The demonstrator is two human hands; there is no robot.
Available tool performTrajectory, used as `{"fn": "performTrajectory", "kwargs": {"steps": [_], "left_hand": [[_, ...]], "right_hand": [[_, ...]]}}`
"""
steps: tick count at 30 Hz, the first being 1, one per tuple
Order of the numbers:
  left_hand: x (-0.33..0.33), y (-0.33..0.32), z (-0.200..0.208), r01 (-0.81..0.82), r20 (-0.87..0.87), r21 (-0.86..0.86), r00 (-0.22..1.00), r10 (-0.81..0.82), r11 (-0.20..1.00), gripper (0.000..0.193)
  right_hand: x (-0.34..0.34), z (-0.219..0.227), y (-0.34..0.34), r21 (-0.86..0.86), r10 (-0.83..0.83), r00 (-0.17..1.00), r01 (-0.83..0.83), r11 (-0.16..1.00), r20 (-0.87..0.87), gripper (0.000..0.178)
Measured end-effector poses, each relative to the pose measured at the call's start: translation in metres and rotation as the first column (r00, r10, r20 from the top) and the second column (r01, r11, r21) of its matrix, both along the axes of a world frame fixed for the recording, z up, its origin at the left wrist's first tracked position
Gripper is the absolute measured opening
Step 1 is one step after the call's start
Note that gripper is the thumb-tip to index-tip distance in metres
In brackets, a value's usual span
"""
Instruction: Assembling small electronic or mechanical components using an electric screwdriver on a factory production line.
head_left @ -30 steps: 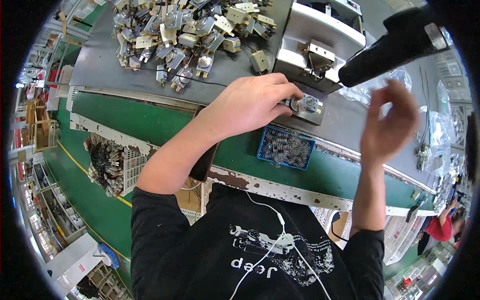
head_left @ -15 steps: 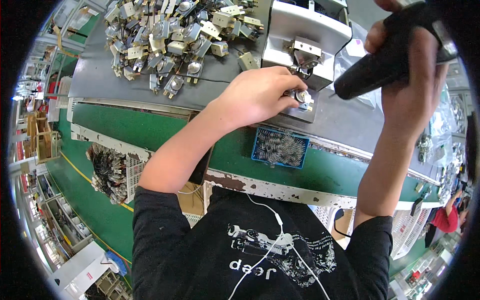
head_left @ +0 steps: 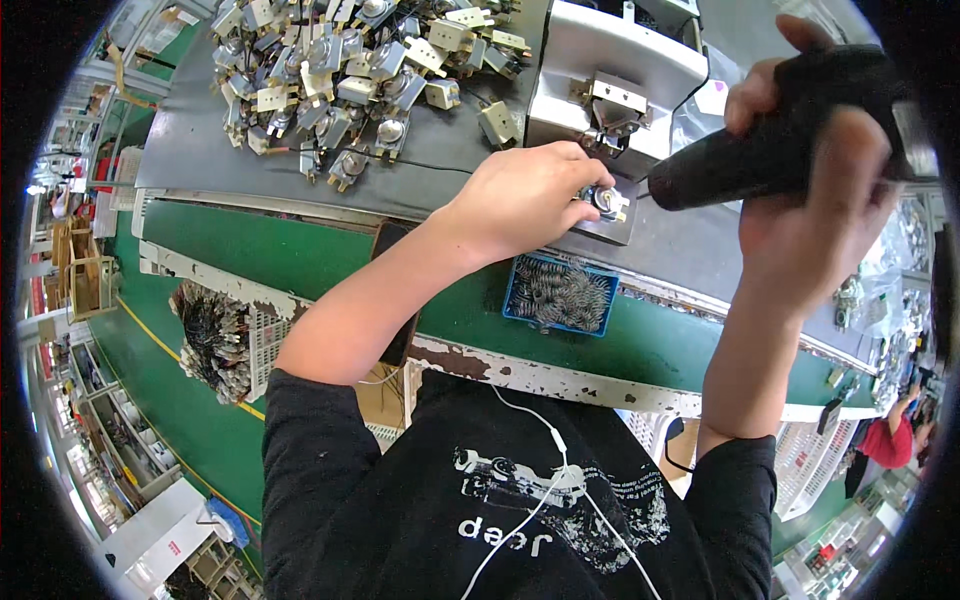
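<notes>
Now the left hand point(head_left: 525, 195) pinched the small metal part point(head_left: 609, 204) beyond the blue tray point(head_left: 590, 331), seemingly to brace it, while the right hand point(head_left: 800, 245) wrapped round a black tool point(head_left: 750, 158) right of that tray.

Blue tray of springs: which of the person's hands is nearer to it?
Left. The left hand is just beyond the blue tray, fingers on a small metal part; the right hand is farther off, beyond and rightward, gripping a black tool.
</notes>
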State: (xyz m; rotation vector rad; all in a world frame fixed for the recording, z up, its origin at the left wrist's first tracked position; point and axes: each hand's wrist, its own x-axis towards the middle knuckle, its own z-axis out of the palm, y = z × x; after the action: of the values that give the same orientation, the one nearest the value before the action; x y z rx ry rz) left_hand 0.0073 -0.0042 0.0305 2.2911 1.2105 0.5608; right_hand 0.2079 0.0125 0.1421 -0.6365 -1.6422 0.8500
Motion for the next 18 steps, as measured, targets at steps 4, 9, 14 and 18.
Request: {"fn": "performTrajectory", "kwargs": {"steps": [4, 9, 14, 18], "left_hand": [[0.001, 0.000, 0.000, 0.000, 0.008, -0.008, 1.000, 0.000, 1.000, 0.029], [0.000, 0.001, -0.002, 0.001, 0.002, -0.006, 1.000, -0.001, 1.000, 0.027], [0.001, 0.002, -0.003, -0.007, -0.032, -0.018, 0.999, 0.007, 1.000, 0.028], [0.002, 0.001, -0.002, 0.000, -0.036, -0.016, 0.999, -0.001, 1.000, 0.028]], "right_hand": [[-0.009, -0.004, -0.001, 0.070, -0.134, 0.986, 0.127, 0.989, 0.104, 0.052], [-0.028, -0.023, 0.000, 0.069, -0.037, 0.979, 0.051, 0.996, -0.199, 0.027], [-0.041, -0.025, -0.006, 0.024, -0.120, 0.961, 0.130, 0.991, -0.248, 0.067], [-0.041, -0.030, -0.003, 0.035, -0.104, 0.961, 0.116, 0.993, -0.257, 0.076]]}}
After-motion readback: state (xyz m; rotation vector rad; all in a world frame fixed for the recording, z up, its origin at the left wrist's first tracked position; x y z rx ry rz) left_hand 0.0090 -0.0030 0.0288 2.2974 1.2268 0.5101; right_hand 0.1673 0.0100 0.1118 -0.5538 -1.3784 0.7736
